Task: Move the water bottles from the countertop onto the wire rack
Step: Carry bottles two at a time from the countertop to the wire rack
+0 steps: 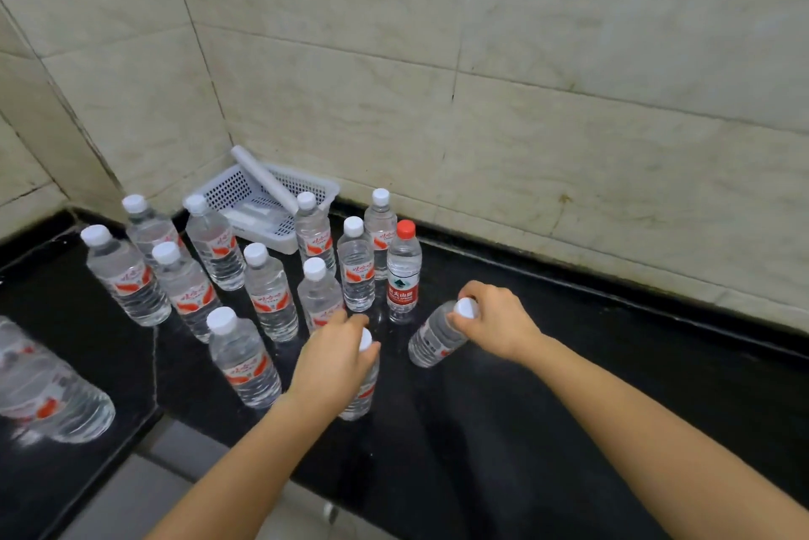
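Bottles: your left hand grips one white-capped bottle, your right hand another, tilted | both on the black worktop; wire rack unseen | risk: lifting could knock the red-capped bottle just beside.

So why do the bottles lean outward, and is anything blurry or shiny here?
In the head view, the wide-angle lens bends the wall tiles and splays the bottles outward; the bottle at the left edge looks smeared and soft; the black countertop is glossy, showing faint reflections near the red-capped bottle; lighting is even, shadows weak.
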`<state>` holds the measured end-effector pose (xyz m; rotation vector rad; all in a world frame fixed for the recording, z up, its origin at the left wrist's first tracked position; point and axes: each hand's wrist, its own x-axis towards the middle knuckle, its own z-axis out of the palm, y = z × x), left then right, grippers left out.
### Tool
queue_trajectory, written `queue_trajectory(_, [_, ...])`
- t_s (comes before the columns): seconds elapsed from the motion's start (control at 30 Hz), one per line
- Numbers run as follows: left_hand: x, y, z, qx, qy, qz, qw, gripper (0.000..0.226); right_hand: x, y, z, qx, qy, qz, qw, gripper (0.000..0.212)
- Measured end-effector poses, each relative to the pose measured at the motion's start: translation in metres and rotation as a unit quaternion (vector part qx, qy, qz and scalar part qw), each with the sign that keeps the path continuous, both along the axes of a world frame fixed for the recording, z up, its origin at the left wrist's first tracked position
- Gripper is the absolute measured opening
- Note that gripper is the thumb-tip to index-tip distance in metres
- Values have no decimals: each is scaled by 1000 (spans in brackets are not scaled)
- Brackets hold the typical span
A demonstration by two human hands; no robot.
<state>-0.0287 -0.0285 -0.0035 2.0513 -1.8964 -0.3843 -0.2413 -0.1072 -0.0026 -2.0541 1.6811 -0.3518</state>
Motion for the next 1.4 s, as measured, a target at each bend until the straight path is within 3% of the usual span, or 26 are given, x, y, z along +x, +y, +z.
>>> queue_trajectory(0.13, [-37, -2, 18, -8, 6, -60, 998, 42, -48, 20, 22, 21, 13, 28, 999, 15])
queue_trajectory(0.43, [-200, 18, 74, -59, 91, -227, 968, 41, -227, 130, 98, 27, 25, -36, 999, 24])
queue_trajectory(0.67, [-381, 73, 131, -131, 190, -289, 929, 26, -388, 221, 160, -72, 1, -140, 988, 18])
queue_trajectory(0.8, [-481, 95, 166, -134, 237, -318, 908, 35, -479, 264, 206, -126, -20, -186, 974, 22])
queue_trajectory(0.93, [-574, 111, 207, -121, 283, -368, 878, 26, -563, 293, 245, -183, -18, -237, 954, 22])
queue_trajectory(1.17, [-725, 114, 250, -155, 275, -449, 836, 21, -696, 319, 282, -221, 9, -305, 926, 23])
queue_trajectory(1.4, [-858, 93, 243, -145, 287, -507, 800, 17, -813, 317, 274, -193, 51, -363, 910, 37])
